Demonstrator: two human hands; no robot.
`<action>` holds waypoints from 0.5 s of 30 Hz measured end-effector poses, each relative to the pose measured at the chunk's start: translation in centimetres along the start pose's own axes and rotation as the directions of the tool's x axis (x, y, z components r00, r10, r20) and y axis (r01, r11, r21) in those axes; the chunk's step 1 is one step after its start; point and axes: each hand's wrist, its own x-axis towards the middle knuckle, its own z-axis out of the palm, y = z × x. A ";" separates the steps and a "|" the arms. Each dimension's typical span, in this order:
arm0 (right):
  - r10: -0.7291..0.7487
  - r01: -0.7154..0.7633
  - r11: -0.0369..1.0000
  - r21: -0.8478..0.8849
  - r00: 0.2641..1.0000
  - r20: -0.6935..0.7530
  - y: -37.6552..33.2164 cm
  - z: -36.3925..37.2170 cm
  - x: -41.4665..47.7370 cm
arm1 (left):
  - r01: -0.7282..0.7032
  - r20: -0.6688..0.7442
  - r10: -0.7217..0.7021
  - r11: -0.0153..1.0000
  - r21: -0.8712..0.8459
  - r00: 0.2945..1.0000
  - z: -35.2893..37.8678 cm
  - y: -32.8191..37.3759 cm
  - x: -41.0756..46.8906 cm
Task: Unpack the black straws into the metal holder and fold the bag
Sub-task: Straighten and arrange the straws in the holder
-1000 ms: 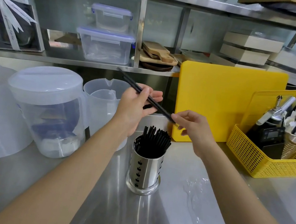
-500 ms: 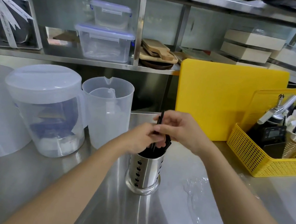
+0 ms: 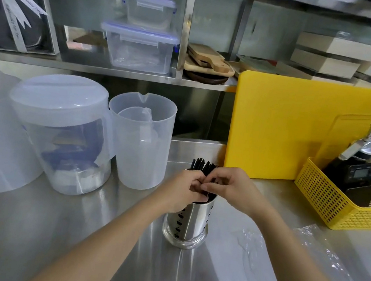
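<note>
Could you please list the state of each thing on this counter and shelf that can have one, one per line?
metal holder: upright, filled with straws.
black straws: standing in the holder, tips above both hands.
left hand: fingers closed on the straws.
right hand: fingers pinched on the straws.
plastic bag: lying flat, unfolded.
lidded jar: lid on.
measuring jug: open, smaller jug nested inside.
clear boxes: stacked, lids on.
yellow cutting board: upright.

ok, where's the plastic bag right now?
In the head view the clear plastic bag lies flat on the steel counter at lower right, beside the metal holder, in front of the yellow basket; neither hand touches it.
</note>
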 end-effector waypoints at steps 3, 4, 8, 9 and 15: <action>0.017 -0.017 1.000 -0.008 1.000 -0.011 0.2 0.2 0.5 | -0.043 -0.054 0.044 0.999 0.019 0.998 0.2 -0.1 0.2; 0.018 -0.018 0.999 -0.034 1.000 0.000 0.2 0.1 0.6 | -0.044 -0.080 0.045 0.999 0.019 0.996 0.3 -0.1 0.2; 0.010 -0.008 0.998 -0.068 0.999 0.039 0.0 0.2 0.7 | -0.012 -0.111 0.009 0.999 -0.032 0.994 0.2 -0.4 0.2; -0.011 0.013 0.998 -0.067 1.000 0.028 0.1 0.2 0.5 | -0.001 -0.096 -0.001 1.000 -0.024 0.995 0.1 -0.3 0.2; -0.062 0.070 0.963 -0.262 0.997 0.040 0.9 0.5 0.5 | 0.024 -0.033 -0.023 0.999 0.027 0.999 0.1 0.0 0.4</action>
